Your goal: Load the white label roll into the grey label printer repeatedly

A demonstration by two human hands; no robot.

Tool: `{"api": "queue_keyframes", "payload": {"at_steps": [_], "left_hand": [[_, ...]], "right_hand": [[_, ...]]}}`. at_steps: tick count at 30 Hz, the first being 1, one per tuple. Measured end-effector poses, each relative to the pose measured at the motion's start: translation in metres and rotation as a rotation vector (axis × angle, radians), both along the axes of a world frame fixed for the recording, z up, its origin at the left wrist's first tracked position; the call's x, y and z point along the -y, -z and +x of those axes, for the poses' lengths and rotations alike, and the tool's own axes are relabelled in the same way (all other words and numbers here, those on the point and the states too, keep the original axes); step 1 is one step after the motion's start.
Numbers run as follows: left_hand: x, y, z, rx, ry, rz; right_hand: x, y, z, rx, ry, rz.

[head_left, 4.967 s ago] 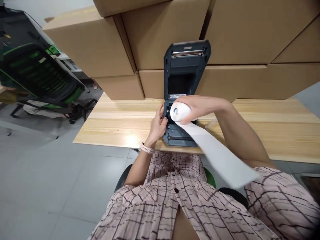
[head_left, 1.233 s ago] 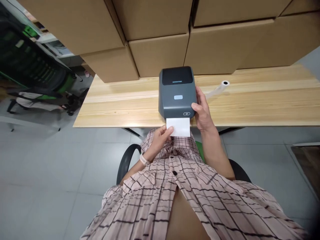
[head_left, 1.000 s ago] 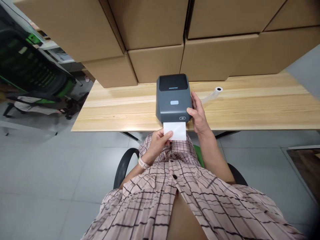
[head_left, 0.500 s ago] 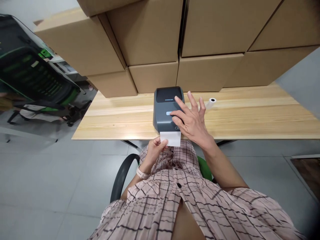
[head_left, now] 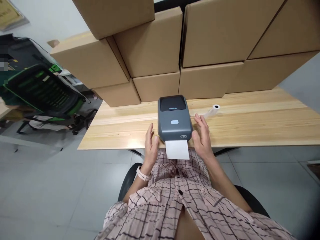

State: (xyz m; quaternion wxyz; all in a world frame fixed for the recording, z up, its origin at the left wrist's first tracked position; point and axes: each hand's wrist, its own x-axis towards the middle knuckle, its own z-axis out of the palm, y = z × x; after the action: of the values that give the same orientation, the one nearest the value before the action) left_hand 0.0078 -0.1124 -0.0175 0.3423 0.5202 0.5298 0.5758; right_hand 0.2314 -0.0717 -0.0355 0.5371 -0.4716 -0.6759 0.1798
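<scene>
A dark grey label printer (head_left: 174, 128) stands near the front edge of the wooden table, with a light button on top. White label paper (head_left: 177, 150) sticks out of its front and hangs past the table edge. My left hand (head_left: 151, 146) is just left of the printer, upright, fingers apart and holding nothing. On the other side, my right hand (head_left: 202, 138) is beside the printer's right front corner, thumb apart from the fingers, with nothing in it. A small white paper roll (head_left: 215, 108) lies behind my right hand, its loose strip trailing towards the printer.
Stacked cardboard boxes (head_left: 152, 50) line the back of the wooden table (head_left: 120, 130). A black and green office chair (head_left: 42, 90) stands on the floor at the left, with part of a seated person behind it.
My left hand has let go of the label paper and moved left of the printer. My right hand has come off the printer's top to its right side. The view has shifted slightly.
</scene>
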Motion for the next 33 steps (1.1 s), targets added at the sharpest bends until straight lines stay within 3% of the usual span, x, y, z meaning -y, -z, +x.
{"api": "queue_keyframes", "payload": {"at_steps": [4,8,13,18,22,25,28,33], "left_hand": [[-0.005,0.006,0.012,-0.006,0.108,-0.062],[-0.004,0.019,0.014,0.017,0.081,-0.047],[-0.008,0.033,0.010,-0.101,0.036,0.074],[-0.015,0.033,0.003,-0.305,-0.036,0.148],[-0.024,0.020,-0.003,-0.427,-0.094,0.280],[-0.042,0.002,-0.007,-0.420,-0.079,0.351],[-0.073,-0.021,-0.011,-0.346,-0.061,0.423],[-0.127,-0.049,-0.020,-0.178,0.084,0.341]], "right_hand": [[0.012,0.013,0.001,0.012,0.008,-0.096],[0.018,0.014,-0.003,0.034,0.036,-0.098],[0.018,0.005,0.003,0.011,0.019,-0.077],[0.016,-0.011,0.011,0.031,-0.012,-0.049],[0.010,-0.026,0.013,0.023,-0.024,-0.023],[-0.004,-0.040,0.015,0.010,-0.044,0.029],[-0.034,-0.061,0.015,0.055,-0.026,0.085],[-0.098,-0.111,0.007,0.243,0.038,0.081]]}}
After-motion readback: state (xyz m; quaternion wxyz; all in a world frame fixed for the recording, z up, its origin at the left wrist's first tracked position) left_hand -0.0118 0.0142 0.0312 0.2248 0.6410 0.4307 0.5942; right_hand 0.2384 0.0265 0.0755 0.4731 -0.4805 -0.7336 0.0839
